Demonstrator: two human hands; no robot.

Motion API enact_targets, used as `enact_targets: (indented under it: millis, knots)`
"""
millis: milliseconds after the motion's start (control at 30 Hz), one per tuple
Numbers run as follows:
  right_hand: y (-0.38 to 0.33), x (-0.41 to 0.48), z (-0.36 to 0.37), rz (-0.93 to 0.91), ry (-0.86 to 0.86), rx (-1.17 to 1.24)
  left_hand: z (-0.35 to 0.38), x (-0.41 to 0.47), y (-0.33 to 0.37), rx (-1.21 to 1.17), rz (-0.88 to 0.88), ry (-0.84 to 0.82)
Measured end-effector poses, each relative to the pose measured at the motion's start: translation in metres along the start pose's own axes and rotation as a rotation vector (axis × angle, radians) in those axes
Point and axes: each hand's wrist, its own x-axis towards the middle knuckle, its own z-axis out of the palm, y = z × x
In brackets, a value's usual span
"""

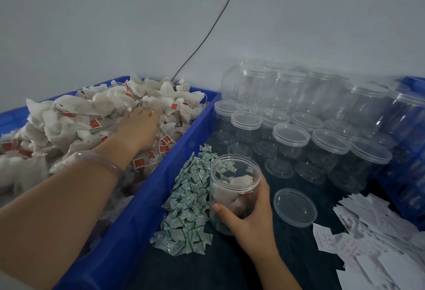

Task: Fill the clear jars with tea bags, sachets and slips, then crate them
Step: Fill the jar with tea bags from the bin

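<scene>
An open clear jar (pixel 232 188) stands on the dark table with a few tea bags inside. My right hand (pixel 250 216) grips its lower side. My left hand (pixel 138 128) reaches into the blue bin (pixel 147 197) and lies on the heap of white tea bags (pixel 92 115) with red tags. Its fingertips are sunk among the bags, so whether it holds one stays hidden. Green-and-white sachets (pixel 188 207) lie heaped between the bin and the jar. The jar's loose lid (pixel 295 207) lies to the right. White paper slips (pixel 377 239) are scattered at the lower right.
Several capped empty jars (pixel 292 138) stand in rows behind, with taller ones against the grey wall. A second blue crate (pixel 411 174) stands at the right edge. A dark cable (pixel 207 34) runs down the wall behind the bin.
</scene>
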Motion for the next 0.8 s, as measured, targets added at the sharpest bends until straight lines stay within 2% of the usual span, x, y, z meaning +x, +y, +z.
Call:
enact_targets:
  millis: [67, 233, 367, 500, 600, 667, 800]
  knots:
    - [0.0, 0.0, 0.0, 0.004, -0.007, -0.004, -0.001, 0.0, 0.002, -0.047, -0.032, 0.032]
    - [0.0, 0.0, 0.0, 0.01, -0.008, -0.006, 0.0, -0.001, 0.008, 0.036, -0.025, 0.101]
    - [0.0, 0.0, 0.0, -0.007, -0.002, -0.009, -0.001, -0.004, 0.014, 0.002, 0.053, 0.025]
    - [0.0, 0.0, -0.001, -0.013, 0.006, -0.012, -0.001, -0.007, 0.02, -0.142, 0.032, 0.196]
    - [0.001, 0.0, -0.001, -0.018, 0.009, -0.015, -0.003, -0.006, 0.023, -0.356, 0.074, 0.301]
    - [0.001, 0.001, -0.001, -0.021, 0.01, -0.015, -0.015, -0.007, 0.026, -0.618, 0.023, 0.321]
    - [-0.001, 0.001, 0.0, -0.005, 0.004, -0.011, -0.037, -0.02, 0.034, -1.245, -0.096, 0.163]
